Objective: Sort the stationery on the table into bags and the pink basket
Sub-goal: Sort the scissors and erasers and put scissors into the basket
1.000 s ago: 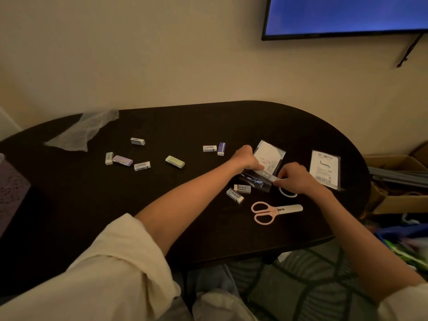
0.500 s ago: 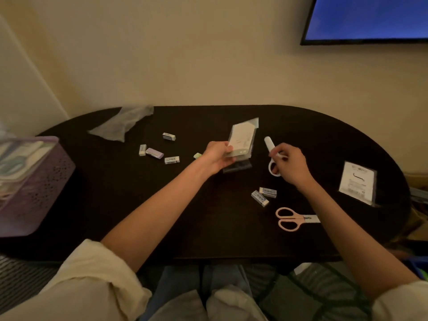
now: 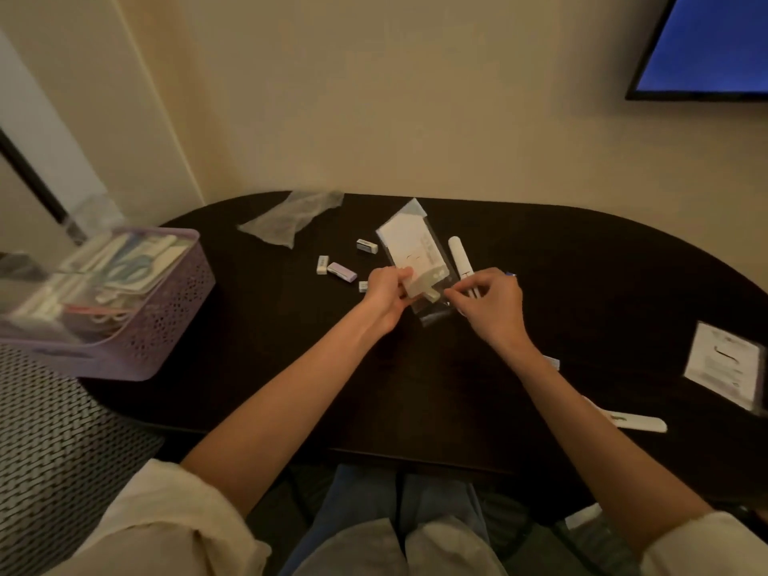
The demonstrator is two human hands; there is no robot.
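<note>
At about 4 o'clock, near the front edge of the table (image 3: 415, 388), a long white piece (image 3: 636, 421) is seen lying flat; most of it is hidden by the right arm, so what it is cannot be told. At 3 o'clock a second packet with a white card (image 3: 725, 367) is left near the table's right edge.

In the middle, a clear bag (image 3: 417, 259) is held up by the left hand (image 3: 384, 295), with thumb and fingers pinched on its lower part. The bag's lower corner is pinched by the right hand (image 3: 490, 307), and the white capped scissors (image 3: 460, 259) are also kept in the same hand. That is a lot for one hand. The scissors could be dropped if the fingers are moved to pull the bag open. The thin bag could be torn if it is pulled too hard, and the card inside could be bent.

A little farther, at 11 o'clock, small erasers (image 3: 341, 271) are scattered just beside the left hand. They could be knocked by the wrist and pushed off the table.

At 9 o'clock the pink basket (image 3: 166, 309) is set partly over the table's left edge, already filled with things. It could be tipped if it is bumped.

At 12 o'clock an empty crumpled bag (image 3: 291, 220) is left by the far edge.
</note>
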